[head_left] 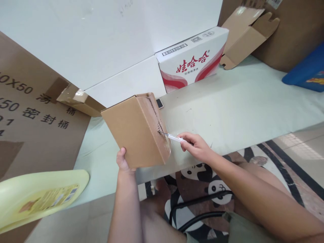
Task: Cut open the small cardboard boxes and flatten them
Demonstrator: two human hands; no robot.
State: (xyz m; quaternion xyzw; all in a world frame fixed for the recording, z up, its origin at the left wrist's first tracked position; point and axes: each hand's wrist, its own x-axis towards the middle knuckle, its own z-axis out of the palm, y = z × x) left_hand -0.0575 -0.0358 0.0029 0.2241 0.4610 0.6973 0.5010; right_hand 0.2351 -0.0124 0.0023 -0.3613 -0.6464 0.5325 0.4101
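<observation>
A brown cardboard box [131, 131] is held tilted above the pale-covered table, its taped side turned to the right. My left hand [123, 160] grips the lower left edge, thumb on the front panel and the other fingers hidden behind. In my right hand [193, 145] is a white-handled utility knife [174, 137], pinched between thumb and fingers. Its thin metal blade meets the clear tape near the dark, ragged seam on the box's side. Whether the tip has gone through the tape I cannot tell.
Behind stand a white-and-red carton [192, 62], an opened small cardboard box [243, 40] and a phone-like dark object [159, 103]. A pale green plastic container [45, 192] is at the left, a blue one [306, 71] at the right. Large cartons line the back of the table [240, 108].
</observation>
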